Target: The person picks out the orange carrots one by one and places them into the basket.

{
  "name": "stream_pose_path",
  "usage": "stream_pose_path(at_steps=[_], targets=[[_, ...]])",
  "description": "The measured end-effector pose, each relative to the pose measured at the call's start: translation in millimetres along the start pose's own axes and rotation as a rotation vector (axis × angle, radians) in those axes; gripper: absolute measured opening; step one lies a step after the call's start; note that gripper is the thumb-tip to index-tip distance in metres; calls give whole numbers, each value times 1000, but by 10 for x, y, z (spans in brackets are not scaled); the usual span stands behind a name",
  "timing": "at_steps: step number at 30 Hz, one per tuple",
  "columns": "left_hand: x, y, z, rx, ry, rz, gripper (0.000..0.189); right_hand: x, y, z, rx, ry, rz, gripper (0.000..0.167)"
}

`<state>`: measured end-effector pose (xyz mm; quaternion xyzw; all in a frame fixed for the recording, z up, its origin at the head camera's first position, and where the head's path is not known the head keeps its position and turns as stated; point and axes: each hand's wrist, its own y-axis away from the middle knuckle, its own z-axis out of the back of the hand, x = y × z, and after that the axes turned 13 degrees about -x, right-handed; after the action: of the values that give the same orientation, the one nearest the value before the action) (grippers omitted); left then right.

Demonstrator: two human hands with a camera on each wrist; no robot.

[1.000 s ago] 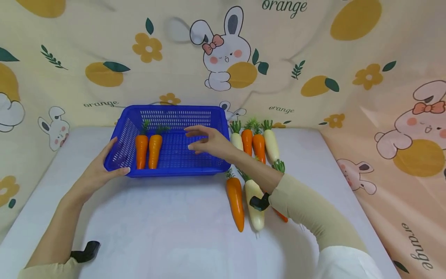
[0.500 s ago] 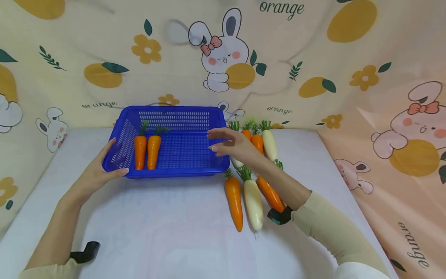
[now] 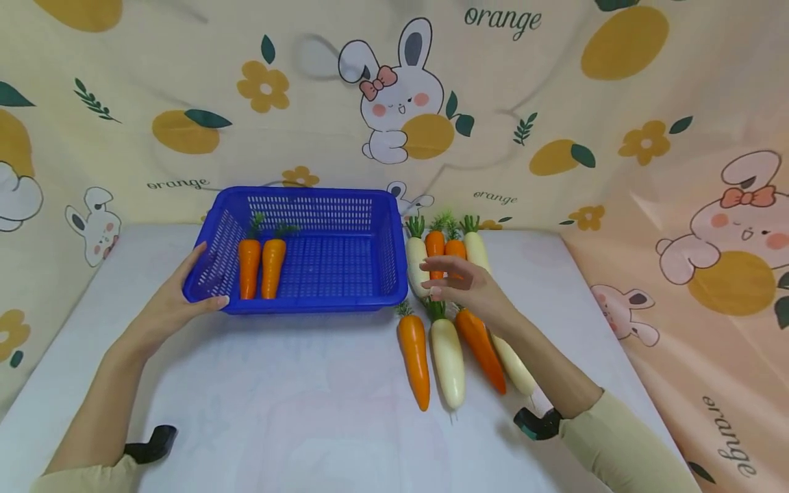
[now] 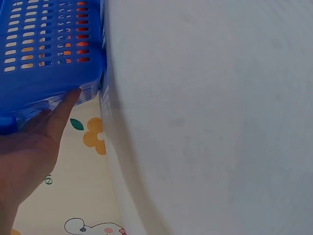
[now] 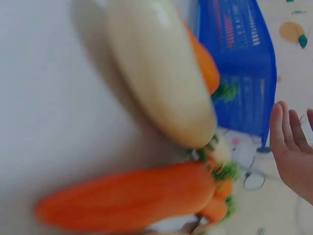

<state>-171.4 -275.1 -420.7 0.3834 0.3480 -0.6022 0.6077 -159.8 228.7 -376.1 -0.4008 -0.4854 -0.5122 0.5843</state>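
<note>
My left hand (image 3: 161,301) grips the front left corner of a blue plastic basket (image 3: 314,303), thumb at the front rim and fingers along the left side. In the left wrist view, a finger lies against the slotted basket's outside. Two orange carrots (image 3: 249,268) lie side by side in the basket's left part, leafy ends to the back. My right hand (image 3: 477,291) is over the vegetables right of the basket, fingers spread and holding nothing. Below it lie a white radish (image 3: 416,257), a front carrot (image 3: 416,361), another radish (image 3: 448,363) and a slanted carrot (image 3: 483,352).
The vegetables stand in two rough rows on the white table (image 3: 296,411), the back row partly hidden by my right hand. Another white radish (image 3: 474,246) ends the back row. A printed cloth (image 3: 296,89) hangs behind the table.
My right hand has moved from inside the basket, out over its right rim, to above the vegetables. My left hand, the basket and its two carrots have stayed put.
</note>
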Motion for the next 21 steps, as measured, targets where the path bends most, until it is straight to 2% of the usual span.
stream_pose_path(at_steps=[4, 13, 18, 21], targets=[[31, -6, -5, 2, -20, -5, 103, -143, 126, 130, -35, 13, 1, 47], [14, -23, -2, 12, -25, 2, 102, -371, 389, 361, -179, 85, -12, 44], [5, -18, -1, 13, -16, 7, 102, -488, 531, 457, -212, 133, 1, 43], [8, -13, 2, 15, -14, 8, 103, -543, 607, 471, -213, 161, -37, 44]])
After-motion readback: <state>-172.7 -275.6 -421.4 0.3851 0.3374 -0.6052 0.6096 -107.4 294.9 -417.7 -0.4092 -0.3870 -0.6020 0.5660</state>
